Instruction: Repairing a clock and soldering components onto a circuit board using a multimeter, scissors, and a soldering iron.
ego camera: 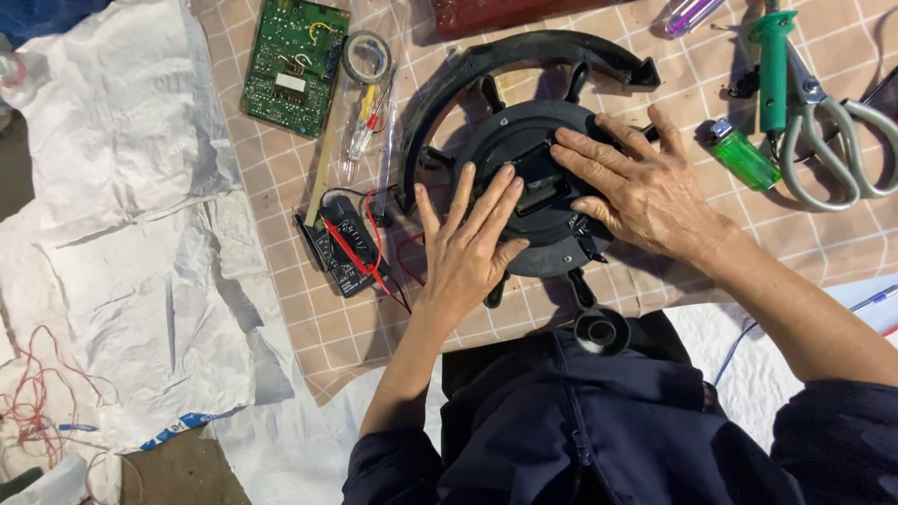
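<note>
This looks like a makeshift electronics repair spot, set up low to the ground rather than in a fitted workshop. The bench (281, 309) is covered with a checked tan cloth, and repair gear is spread over it: a bare green circuit board (295, 64), a roll of tape (366, 56), a small black meter (344, 245) with red and black leads, a green-handled tool (773, 67), scissors (832, 140) and a green lighter (744, 155). Crumpled white sheeting (122, 234) lies alongside, with loose red wire (37, 393) on it.
</note>
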